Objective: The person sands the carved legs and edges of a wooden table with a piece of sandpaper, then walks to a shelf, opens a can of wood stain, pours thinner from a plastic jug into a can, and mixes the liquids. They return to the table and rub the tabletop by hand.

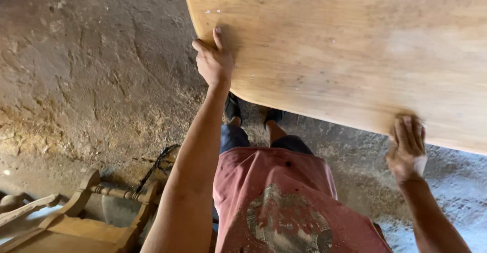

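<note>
A large, pale-brown rounded wooden panel [355,45] fills the upper right of the frame, its curved edge running from top centre down to the right border. The person's left hand [214,60], at centre-left, lies flat & open on the panel's rounded corner, fingers spread, thumb out toward the edge. The right hand [407,149], lower right, is blurred; it presses at the panel's near edge w/ fingers extended over something small & pale, which can't be made out, so whether it grips can't be told.

Below the panel, centre frame: the person's dark shoes [233,108], dark shorts and a faded red T-shirt [284,202] w/ a round, worn grey-green printed emblem at its lower middle. The dusty earthen floor [91,75] takes up the left half, strewn w/ sawdust near centre-left. In the lower left corner sits a light unfinished wooden chair frame w/ turned spindle [96,207], and a dark chain-like cord [157,164] lies just beside it, near the left forearm.
</note>
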Tool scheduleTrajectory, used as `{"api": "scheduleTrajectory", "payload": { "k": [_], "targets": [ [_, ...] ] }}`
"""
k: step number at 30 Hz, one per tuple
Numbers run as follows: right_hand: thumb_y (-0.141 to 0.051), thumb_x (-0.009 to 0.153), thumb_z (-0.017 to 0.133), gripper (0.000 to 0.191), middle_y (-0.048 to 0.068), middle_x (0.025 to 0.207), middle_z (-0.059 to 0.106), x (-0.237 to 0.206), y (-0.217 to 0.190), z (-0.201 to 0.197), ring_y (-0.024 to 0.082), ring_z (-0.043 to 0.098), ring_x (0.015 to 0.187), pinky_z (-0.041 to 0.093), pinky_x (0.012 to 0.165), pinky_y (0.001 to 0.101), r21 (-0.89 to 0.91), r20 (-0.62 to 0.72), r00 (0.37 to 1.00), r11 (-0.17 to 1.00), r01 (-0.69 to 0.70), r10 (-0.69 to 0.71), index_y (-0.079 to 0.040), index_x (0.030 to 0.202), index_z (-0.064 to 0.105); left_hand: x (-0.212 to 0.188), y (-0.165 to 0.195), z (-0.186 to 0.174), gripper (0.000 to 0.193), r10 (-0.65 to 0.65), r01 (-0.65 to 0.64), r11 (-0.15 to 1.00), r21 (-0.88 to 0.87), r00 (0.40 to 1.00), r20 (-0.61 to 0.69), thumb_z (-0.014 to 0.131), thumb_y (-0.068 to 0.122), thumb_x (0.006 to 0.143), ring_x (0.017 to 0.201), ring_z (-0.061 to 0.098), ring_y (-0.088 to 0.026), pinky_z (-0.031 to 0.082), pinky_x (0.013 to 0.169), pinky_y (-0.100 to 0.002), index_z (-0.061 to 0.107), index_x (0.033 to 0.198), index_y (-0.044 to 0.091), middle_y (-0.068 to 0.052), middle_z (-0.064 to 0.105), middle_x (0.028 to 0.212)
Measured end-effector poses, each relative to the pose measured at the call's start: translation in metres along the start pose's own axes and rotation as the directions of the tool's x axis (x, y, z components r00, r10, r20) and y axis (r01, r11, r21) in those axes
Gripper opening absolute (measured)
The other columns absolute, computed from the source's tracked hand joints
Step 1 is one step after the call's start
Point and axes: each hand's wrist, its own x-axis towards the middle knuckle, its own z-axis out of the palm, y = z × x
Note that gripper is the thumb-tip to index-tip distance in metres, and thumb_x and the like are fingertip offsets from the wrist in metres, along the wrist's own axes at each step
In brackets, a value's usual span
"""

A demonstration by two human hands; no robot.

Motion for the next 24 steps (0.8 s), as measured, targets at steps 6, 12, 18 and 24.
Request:
{"api": "scheduleTrajectory", "payload": {
  "k": [6,12,18,24],
  "targets": [
    [-0.019,0.100,0.075,0.051,0.020,0.146,0.055,0.045,-0.171,0.180,0.036,0.049,0.143,0.038,0.125,0.0496,0.341,0.102,0.978,0.930,0.137,-0.181,0.003,0.141,0.056,-0.009,0.011,-0.006,0.075,-0.034,0.035,0.999,-0.018,0.998,0.054,0.031,0.076,0.094,0.064,0.076,-0.036,0.065,0.053,-0.044,0.045,0.108,0.004,-0.024,0.071,0.079],
    [-0.016,0.108,0.052,0.030,0.010,0.138,0.067,0.032,-0.073,0.122,0.030,0.060,0.132,0.043,0.120,0.0439,0.251,0.161,0.978,0.963,0.094,-0.137,-0.013,0.136,0.065,-0.014,0.016,-0.001,0.074,0.171,-0.144,0.966,0.213,0.978,-0.118,0.029,0.072,0.109,0.089,0.073,-0.034,0.057,0.081,-0.053,0.044,0.126,0.002,-0.020,0.067,0.098],
    [-0.017,0.111,0.041,0.044,0.012,0.161,0.045,-0.024,0.079,-0.034,0.028,0.041,0.150,0.031,0.126,0.0466,-0.152,-0.209,0.941,0.942,-0.299,0.265,-0.007,0.154,0.040,-0.010,0.031,-0.006,0.085,-0.127,0.125,0.992,0.027,0.989,0.072,0.025,0.069,0.095,0.092,0.071,-0.040,0.067,0.068,-0.045,0.030,0.141,-0.003,-0.029,0.057,0.118],
    [-0.007,0.104,0.048,0.050,0.012,0.160,0.048,0.059,-0.155,0.188,0.028,0.041,0.154,0.031,0.130,0.0458,0.222,0.126,0.988,0.973,0.062,-0.092,-0.013,0.153,0.042,-0.019,0.037,-0.017,0.104,-0.014,0.013,1.000,-0.008,1.000,-0.019,0.027,0.090,0.091,0.100,0.070,-0.043,0.064,0.074,-0.052,0.035,0.140,-0.001,-0.032,0.058,0.121]
  ]
}}
